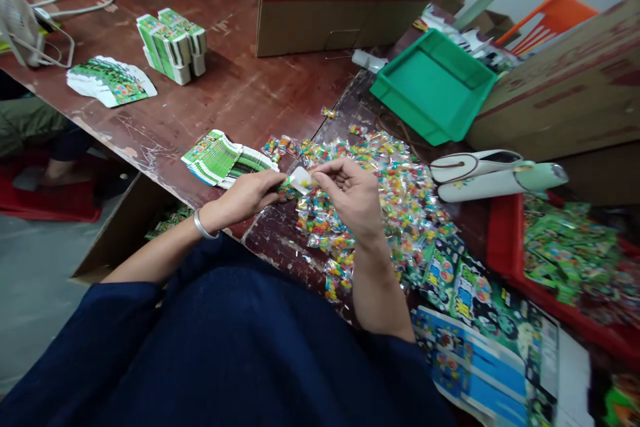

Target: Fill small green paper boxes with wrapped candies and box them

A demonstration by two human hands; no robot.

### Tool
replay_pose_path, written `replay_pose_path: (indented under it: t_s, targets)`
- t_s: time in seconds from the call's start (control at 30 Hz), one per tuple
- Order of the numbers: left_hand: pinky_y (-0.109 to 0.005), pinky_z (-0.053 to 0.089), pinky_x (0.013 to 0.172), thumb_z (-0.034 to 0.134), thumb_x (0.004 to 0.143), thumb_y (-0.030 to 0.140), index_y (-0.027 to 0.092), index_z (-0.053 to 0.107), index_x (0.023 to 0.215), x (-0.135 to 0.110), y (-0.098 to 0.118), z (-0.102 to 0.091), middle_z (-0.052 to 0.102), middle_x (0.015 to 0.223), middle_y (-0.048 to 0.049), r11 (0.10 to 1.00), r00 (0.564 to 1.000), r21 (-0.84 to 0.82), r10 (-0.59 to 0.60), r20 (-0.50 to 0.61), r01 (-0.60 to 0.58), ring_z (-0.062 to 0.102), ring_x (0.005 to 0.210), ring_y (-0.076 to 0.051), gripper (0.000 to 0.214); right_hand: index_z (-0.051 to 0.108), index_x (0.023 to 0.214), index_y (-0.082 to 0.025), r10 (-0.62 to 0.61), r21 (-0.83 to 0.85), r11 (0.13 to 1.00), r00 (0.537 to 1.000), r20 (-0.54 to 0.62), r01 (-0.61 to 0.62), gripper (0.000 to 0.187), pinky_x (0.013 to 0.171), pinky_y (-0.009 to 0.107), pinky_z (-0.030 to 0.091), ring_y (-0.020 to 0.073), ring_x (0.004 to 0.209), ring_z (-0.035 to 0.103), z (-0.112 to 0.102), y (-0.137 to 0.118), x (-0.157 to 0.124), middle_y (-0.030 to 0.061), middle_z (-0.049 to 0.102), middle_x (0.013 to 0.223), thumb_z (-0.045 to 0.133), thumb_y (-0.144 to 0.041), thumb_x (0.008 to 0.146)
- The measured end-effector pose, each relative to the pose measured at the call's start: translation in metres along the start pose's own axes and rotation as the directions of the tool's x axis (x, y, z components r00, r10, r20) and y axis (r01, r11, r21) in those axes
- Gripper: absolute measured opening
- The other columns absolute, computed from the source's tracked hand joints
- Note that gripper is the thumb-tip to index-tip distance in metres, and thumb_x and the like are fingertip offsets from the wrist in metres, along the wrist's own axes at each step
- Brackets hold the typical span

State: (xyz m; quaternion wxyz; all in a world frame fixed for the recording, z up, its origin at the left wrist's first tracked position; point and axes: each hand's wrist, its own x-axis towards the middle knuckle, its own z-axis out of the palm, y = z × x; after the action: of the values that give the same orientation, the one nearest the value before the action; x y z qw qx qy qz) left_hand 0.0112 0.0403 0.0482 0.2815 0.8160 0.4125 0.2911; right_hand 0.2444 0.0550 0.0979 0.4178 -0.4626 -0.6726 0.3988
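My left hand [253,192] and my right hand [350,192] meet over the table's front edge, both pinched on one small green-and-white paper box [299,181]. A silver bangle sits on my left wrist. Under and behind my right hand lies a heap of small clear candy packets [400,187] with coloured sweets. Just left of my left hand a fanned stack of flat green box blanks [220,157] rests on the brown table [240,93].
Folded green boxes [173,43] and more flat blanks [111,80] lie at the far left, near a small fan [17,23]. A green tray [433,83], cardboard cartons [340,0], a red bin of green packets [565,253] and printed sheets [480,340] surround the right side.
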Motion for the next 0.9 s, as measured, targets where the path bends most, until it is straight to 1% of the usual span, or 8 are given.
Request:
replay_pose_path:
  t_s: [0.13,0.23,0.33,0.4,0.53,0.6,0.73,0.9]
  targets:
    - [-0.035,0.055,0.082,0.064,0.1,0.022,0.018,0.07,0.121,-0.003,0.007,0.01,0.078,0.11,-0.0113,0.995,1.0,-0.099,0.021,-0.01,-0.022,0.073,0.095,-0.023,0.023,0.071,0.088,-0.023,-0.004,-0.085,0.996,1.0,0.018,0.005,0.009,0.068,0.033,0.056,0.0141,0.07,0.066,0.002,0.005,0.001,-0.0001,0.073,0.084,0.073,-0.03,0.092]
    - [-0.034,0.056,0.081,0.069,0.098,0.025,0.019,0.07,0.119,-0.004,0.01,0.021,0.078,0.106,-0.0083,0.974,0.994,-0.226,-0.024,-0.106,0.0,0.072,0.092,-0.021,0.022,0.07,0.083,-0.023,-0.092,-0.173,0.981,0.996,0.0,0.091,0.012,0.069,0.035,0.056,0.0162,0.074,0.066,0.006,0.005,0.001,0.0011,0.072,0.086,0.073,-0.03,0.093]
    - [-0.03,0.055,0.072,0.075,0.094,0.027,0.019,0.066,0.121,-0.004,0.014,0.031,0.072,0.094,-0.004,0.927,0.96,-0.37,-0.155,-0.231,0.06,0.067,0.078,-0.016,0.03,0.074,0.082,-0.025,-0.255,-0.302,0.92,0.967,0.023,0.25,0.018,0.093,0.046,0.057,0.0232,0.101,0.07,0.009,0.006,-0.001,0.0045,0.075,0.101,0.072,-0.035,0.096]
    - [-0.026,0.054,0.065,0.078,0.09,0.028,0.022,0.059,0.131,-0.005,0.016,0.035,0.067,0.096,-0.0028,0.868,0.926,-0.49,-0.243,-0.287,0.076,0.063,0.07,-0.013,0.045,0.079,0.093,-0.028,-0.304,-0.279,0.909,0.95,0.065,0.31,0.018,0.107,0.052,0.053,0.0267,0.119,0.067,0.011,0.011,-0.005,0.006,0.074,0.12,0.067,-0.04,0.101]
    - [-0.021,0.052,0.056,0.082,0.088,0.03,0.031,0.053,0.138,-0.006,0.023,0.038,0.059,0.105,-0.0022,0.768,0.906,-0.639,-0.298,-0.299,0.042,0.055,0.061,-0.007,0.058,0.07,0.132,-0.033,-0.166,-0.022,0.986,0.985,-0.04,0.165,0.032,0.104,0.047,0.061,0.0258,0.124,0.069,0.021,0.027,-0.022,0.0073,0.07,0.136,0.064,-0.042,0.102]
    - [-0.019,0.051,0.056,0.082,0.089,0.031,0.03,0.058,0.134,-0.005,0.026,0.039,0.058,0.103,-0.0017,0.758,0.913,-0.652,-0.282,-0.295,0.024,0.054,0.064,-0.007,0.051,0.069,0.135,-0.032,-0.092,0.058,0.993,0.986,-0.136,0.101,0.036,0.103,0.046,0.063,0.0259,0.123,0.071,0.03,0.036,-0.031,0.0084,0.069,0.137,0.067,-0.042,0.1]
    - [-0.018,0.05,0.058,0.082,0.088,0.032,0.027,0.062,0.123,-0.003,0.028,0.041,0.057,0.101,-0.0014,0.745,0.915,-0.667,-0.28,-0.291,0.016,0.055,0.072,-0.009,0.041,0.072,0.132,-0.033,-0.085,0.05,0.994,0.963,-0.258,0.101,0.036,0.107,0.048,0.063,0.0286,0.134,0.066,0.044,0.044,-0.043,0.0081,0.067,0.144,0.071,-0.04,0.096]
    - [-0.019,0.051,0.061,0.079,0.089,0.032,0.024,0.059,0.116,-0.001,0.03,0.039,0.059,0.106,-0.0034,0.739,0.929,-0.671,-0.286,-0.233,0.059,0.058,0.082,-0.013,0.034,0.064,0.144,-0.03,0.017,0.089,0.996,0.969,-0.247,0.005,0.048,0.103,0.047,0.063,0.0259,0.112,0.076,0.052,0.045,-0.05,0.0094,0.076,0.132,0.068,-0.04,0.097]
